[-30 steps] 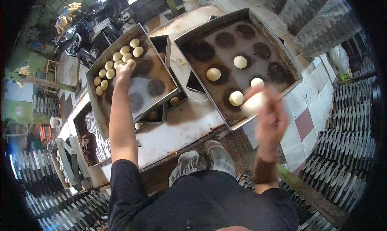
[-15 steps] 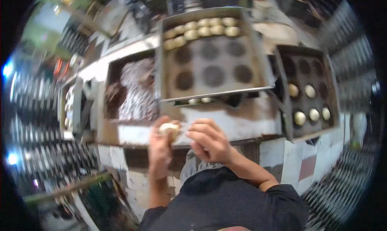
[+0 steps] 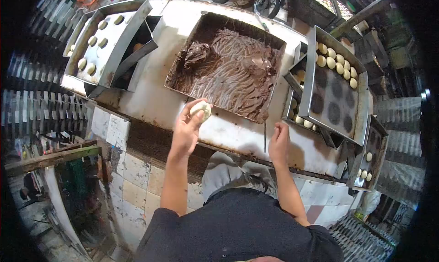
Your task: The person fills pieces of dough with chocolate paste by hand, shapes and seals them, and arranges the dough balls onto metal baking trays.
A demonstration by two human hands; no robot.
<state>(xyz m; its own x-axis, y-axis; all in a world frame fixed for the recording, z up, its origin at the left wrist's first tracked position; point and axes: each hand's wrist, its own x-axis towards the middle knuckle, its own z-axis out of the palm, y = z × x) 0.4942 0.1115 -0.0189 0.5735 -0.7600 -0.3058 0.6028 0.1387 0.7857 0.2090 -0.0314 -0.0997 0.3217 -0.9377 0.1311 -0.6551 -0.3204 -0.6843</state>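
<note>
My left hand [image 3: 186,127] holds a pale round of dough [image 3: 201,110] between thumb and fingers, at the front edge of a tray of dark brown filling [image 3: 228,70]. The filling looks like chocolate paste, spread in ridges with a lump at its left. My right hand [image 3: 278,144] is closed, its fingers curled together over the white worktop; nothing shows in them. Just left of it, a thin dark rod [image 3: 265,137] sticks out from the tray's front right corner, apart from the fingers.
To the right, stacked metal trays [image 3: 336,104] bear rows of dough balls [image 3: 339,67]. A lower tray [image 3: 376,152] at far right has a few more. On the left stands a raised tray [image 3: 120,45] with several dough pieces. The worktop [image 3: 151,95] runs beneath everything.
My view has swung left, bringing the brown filling to the centre. My hands have moved apart; the left still holds the dough, and the right has drawn away to the tray's right corner.
</note>
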